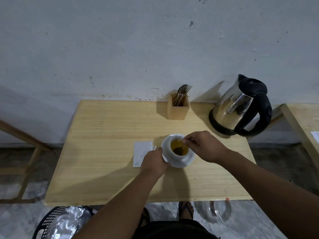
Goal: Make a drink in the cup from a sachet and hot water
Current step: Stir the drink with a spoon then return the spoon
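A white cup (pixel 174 156) stands on a white saucer (pixel 189 161) near the middle of the wooden table (pixel 103 135). The cup holds yellow-brown liquid with a dark clump in it. My right hand (pixel 203 145) pinches a spoon (pixel 181 144) whose bowl dips into the liquid at the cup's far side. My left hand (pixel 154 163) grips the saucer's left edge. A flat white sachet (pixel 140 152) lies on the table just left of the saucer, partly under my left hand.
A steel kettle (pixel 240 107) with a black handle sits at the table's back right. A wooden cutlery box (pixel 177 107) with spoons and forks stands behind the cup. A black basket (pixel 58 221) with foil wrappers is on the floor at the front left.
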